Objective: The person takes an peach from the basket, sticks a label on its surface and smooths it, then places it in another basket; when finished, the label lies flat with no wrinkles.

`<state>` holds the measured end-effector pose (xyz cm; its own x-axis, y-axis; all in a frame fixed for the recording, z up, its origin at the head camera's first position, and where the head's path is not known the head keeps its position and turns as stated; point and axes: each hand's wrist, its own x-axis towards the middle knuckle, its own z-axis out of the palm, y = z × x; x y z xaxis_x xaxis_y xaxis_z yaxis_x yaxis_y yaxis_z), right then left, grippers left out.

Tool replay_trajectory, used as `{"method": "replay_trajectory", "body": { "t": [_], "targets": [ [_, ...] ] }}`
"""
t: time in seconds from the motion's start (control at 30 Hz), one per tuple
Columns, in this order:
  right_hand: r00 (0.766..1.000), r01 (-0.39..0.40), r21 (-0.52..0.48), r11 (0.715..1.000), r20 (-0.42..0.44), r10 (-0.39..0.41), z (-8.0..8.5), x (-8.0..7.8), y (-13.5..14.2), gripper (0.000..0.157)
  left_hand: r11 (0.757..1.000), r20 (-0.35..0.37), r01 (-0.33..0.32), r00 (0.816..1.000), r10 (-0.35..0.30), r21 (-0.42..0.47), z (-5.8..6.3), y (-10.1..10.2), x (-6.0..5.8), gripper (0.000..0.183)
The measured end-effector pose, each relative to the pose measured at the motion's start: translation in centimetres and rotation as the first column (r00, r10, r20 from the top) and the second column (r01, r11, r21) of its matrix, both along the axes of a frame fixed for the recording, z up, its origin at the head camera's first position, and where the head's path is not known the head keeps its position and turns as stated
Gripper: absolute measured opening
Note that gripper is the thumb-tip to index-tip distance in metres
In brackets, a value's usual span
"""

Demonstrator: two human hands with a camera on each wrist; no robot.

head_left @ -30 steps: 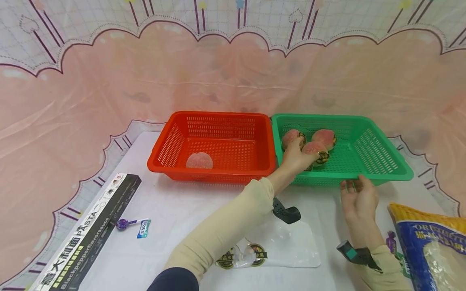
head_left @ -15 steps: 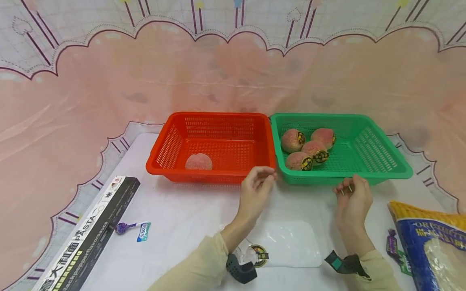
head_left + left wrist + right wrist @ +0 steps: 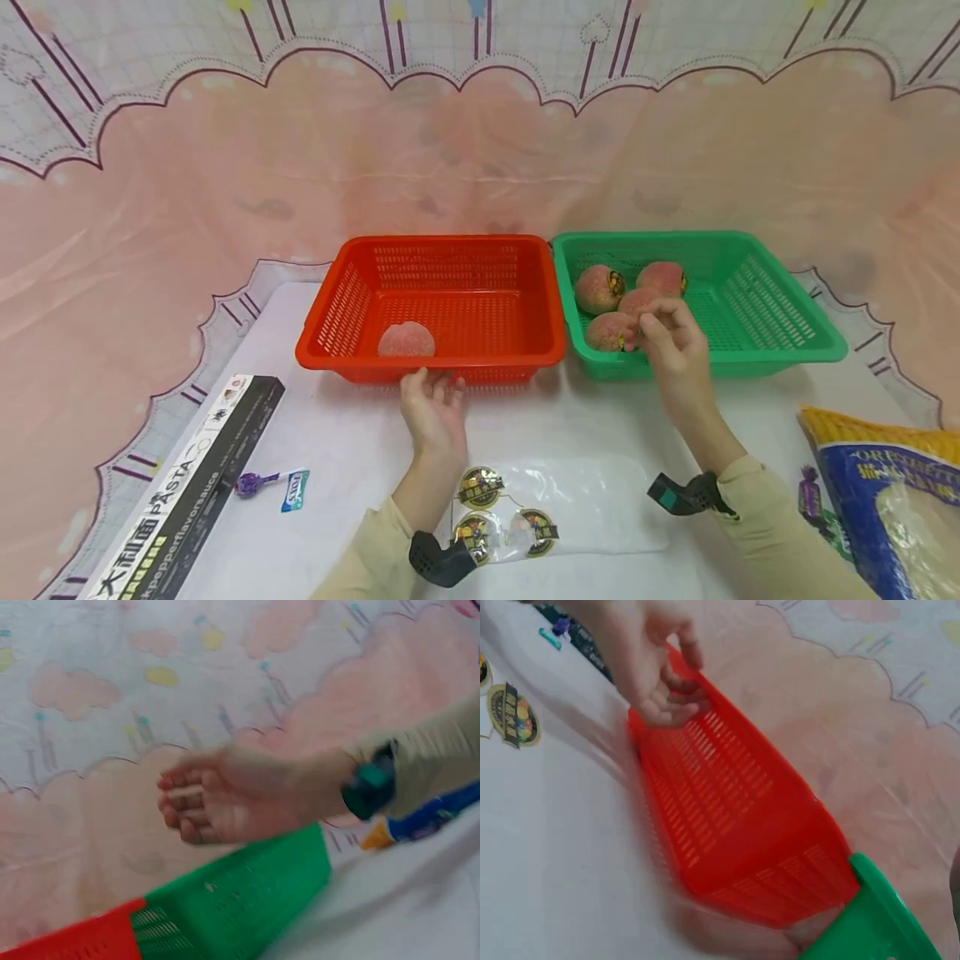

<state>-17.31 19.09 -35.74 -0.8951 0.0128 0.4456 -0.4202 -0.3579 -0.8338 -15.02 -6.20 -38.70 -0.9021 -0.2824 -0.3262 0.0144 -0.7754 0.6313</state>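
My left hand (image 3: 435,417) is palm up at the front rim of the red basket (image 3: 480,363), its fingers loosely bent and holding nothing. A pink peach (image 3: 407,340) lies in that basket, near the front left. Over the front of the green basket (image 3: 772,357) hangs my right hand (image 3: 678,358), its fingertips beside a peach (image 3: 609,331) with a black and gold label. In the left wrist view the palm of the right hand (image 3: 240,799) shows bare, its fingers relaxed. Several peaches, including one at the back left (image 3: 598,288), lie in the green basket's left half.
A clear plastic sheet (image 3: 600,508) with round black and gold labels (image 3: 474,533) lies in front. To the left are a pasta box (image 3: 187,483), a purple lollipop (image 3: 251,484) and a small packet (image 3: 296,490). A blue and yellow bag (image 3: 892,492) lies right, beside a purple candy (image 3: 809,496).
My left hand has withdrawn from the peaches in the green basket and moved left to the red basket's front. My right hand has risen from the green basket's front rim toward the peaches.
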Motion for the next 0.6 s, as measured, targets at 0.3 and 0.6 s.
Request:
{"method": "replay_trajectory", "body": {
  "t": [0.3,0.6],
  "targets": [
    [0.997,-0.080,0.282,0.956,0.031,0.075,0.9,-4.5,-4.1,0.013,0.997,-0.048,-0.055,0.997,0.057,0.046,0.4,-1.0,-0.2,0.008],
    [0.965,-0.262,0.565,0.782,0.164,0.205,0.8,-8.1,-9.3,0.029,0.999,-0.068,-0.048,0.996,0.049,0.024,-0.2,-1.0,0.0,0.016]
  ]
}}
